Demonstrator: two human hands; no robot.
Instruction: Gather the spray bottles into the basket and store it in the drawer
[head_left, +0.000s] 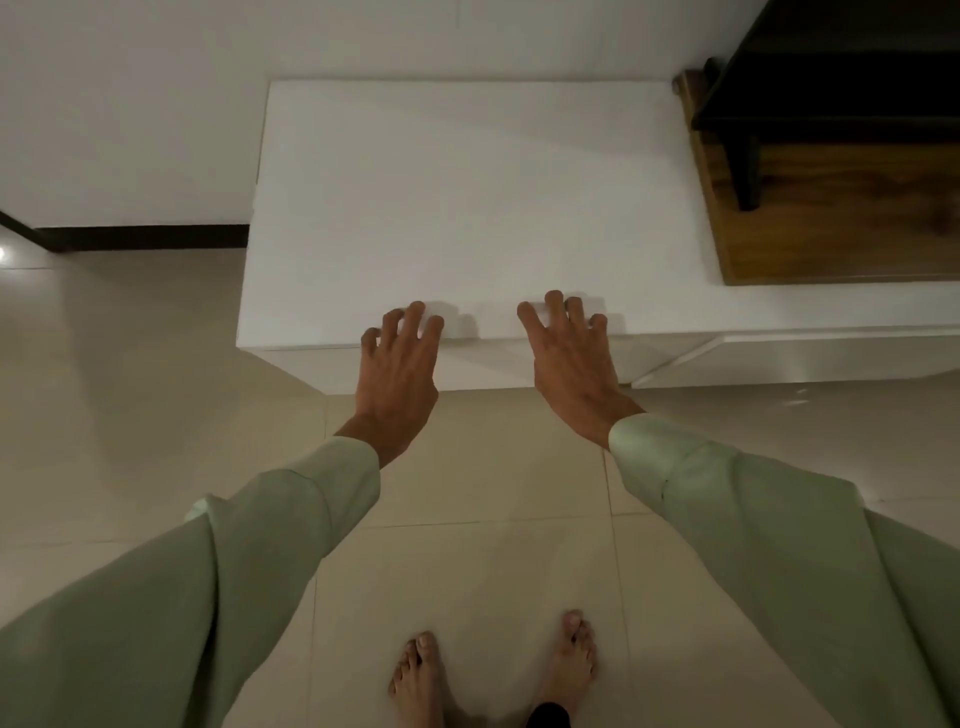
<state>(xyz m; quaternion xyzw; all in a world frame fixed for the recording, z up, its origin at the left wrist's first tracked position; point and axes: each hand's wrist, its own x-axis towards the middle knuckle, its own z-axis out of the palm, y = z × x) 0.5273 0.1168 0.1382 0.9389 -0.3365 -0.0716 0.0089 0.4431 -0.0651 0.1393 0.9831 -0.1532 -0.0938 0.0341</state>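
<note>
A low white cabinet (467, 208) stands against the wall in front of me, with a bare flat top. Its drawer front (478, 366) below the front edge looks closed. My left hand (400, 364) hovers at the front edge with fingers spread, holding nothing. My right hand (569, 353) is beside it at the same edge, fingers also spread and empty. No spray bottle or basket is visible anywhere in view.
A wooden surface (841, 228) with a black stand (831, 78) adjoins the cabinet on the right. A second white drawer front (810, 358) continues rightward. Beige floor tiles (130, 389) lie around; my bare feet (493, 670) stand close to the cabinet.
</note>
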